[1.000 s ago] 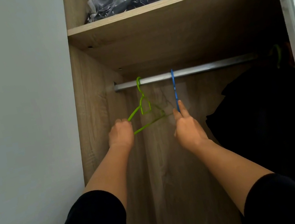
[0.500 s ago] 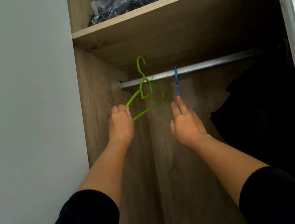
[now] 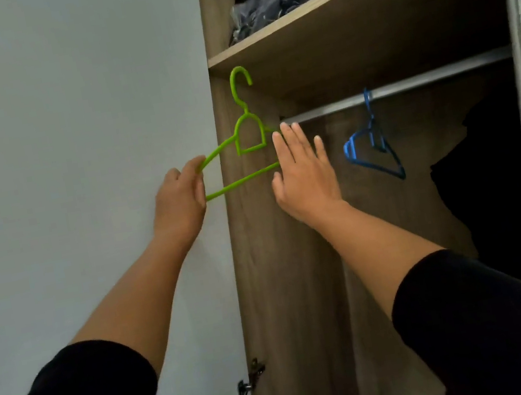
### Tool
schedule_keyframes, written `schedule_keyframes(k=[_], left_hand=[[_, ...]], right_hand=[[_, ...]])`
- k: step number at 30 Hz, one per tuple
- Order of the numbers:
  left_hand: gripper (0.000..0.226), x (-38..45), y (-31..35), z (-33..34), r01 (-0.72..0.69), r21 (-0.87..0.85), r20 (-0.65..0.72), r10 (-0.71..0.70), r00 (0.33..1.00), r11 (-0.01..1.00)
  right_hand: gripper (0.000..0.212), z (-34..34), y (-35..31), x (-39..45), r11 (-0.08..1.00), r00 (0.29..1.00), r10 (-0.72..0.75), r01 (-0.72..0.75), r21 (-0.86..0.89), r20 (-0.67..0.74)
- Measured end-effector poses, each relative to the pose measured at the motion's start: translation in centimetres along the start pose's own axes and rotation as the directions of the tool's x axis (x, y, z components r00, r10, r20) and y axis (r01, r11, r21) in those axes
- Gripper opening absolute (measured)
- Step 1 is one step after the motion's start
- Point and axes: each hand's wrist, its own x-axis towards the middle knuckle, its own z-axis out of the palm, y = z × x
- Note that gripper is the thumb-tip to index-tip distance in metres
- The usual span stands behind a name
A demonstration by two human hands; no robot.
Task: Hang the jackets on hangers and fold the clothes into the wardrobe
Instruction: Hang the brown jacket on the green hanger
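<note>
While her left hand [image 3: 179,201] pinches the green hanger [image 3: 244,144] by its shoulder end, right hand [image 3: 305,172] spread empty beside it; it looks light, stiff plastic, easily carried there.

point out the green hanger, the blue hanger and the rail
green hanger [image 3: 243,179], head view, on its lower bar
blue hanger [image 3: 372,134], head view, on its neck below the hook
rail [image 3: 423,83], head view, on the bare metal right of the blue hanger
</note>
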Motion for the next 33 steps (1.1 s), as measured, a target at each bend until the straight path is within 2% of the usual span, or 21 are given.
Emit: schedule_keyframes(k=[4,7,10,14,17,21,24,27,33], left_hand=[[0.027,-1.9,-2.0,-8.1,-0.101,0.161,0.020,0.099,0.995,0.982],[0.026,-3.4,-2.6,-13.9,-0.151,0.188,0.067,0.141,0.988,0.970],[0.025,-5.1,-2.5,-19.6,-0.146,0.204,0.083,0.131,0.988,0.968],[0.023,-7.3,-1.6,-26.9,-0.127,0.228,0.071,0.114,0.991,0.965],[0.027,-9.2,-0.7,-32.6,-0.114,0.330,0.097,0.087,0.992,0.937],[0.034,-12.6,0.5,-39.9,-0.048,0.551,0.131,-0.029,0.991,0.833],[0.026,-15.4,1.7,-44.8,0.023,0.663,0.118,-0.135,0.984,0.748],[0.028,-17.7,3.0,-49.3,0.079,0.747,0.105,-0.234,0.967,0.660],[0.027,-20.2,5.5,-57.9,0.179,0.818,0.008,-0.321,0.947,0.547]], right_hand=[[0.063,-1.2,-4.0,-0.7,0.990,1.000,-0.025,0.027,0.141,-0.012],[0.061,-2.3,-6.5,-1.0,0.979,1.000,0.002,-0.002,0.206,-0.002],[0.060,-3.7,-9.3,-2.0,0.956,0.999,0.030,-0.039,0.290,0.035],[0.059,-5.9,-13.5,-4.0,0.924,0.992,-0.016,-0.033,0.380,0.125],[0.050,-8.0,-16.6,-6.3,0.903,0.996,-0.035,-0.004,0.430,0.082],[0.033,-11.2,-21.3,-10.0,0.791,0.996,-0.052,-0.002,0.611,0.071],[0.029,-13.8,-25.0,-12.5,0.746,0.996,-0.060,-0.001,0.666,0.068],[0.032,-16.2,-28.2,-14.7,0.677,0.993,-0.097,0.015,0.736,0.069],[0.041,-20.8,-34.8,-17.6,0.428,0.949,-0.302,0.054,0.902,0.087]])
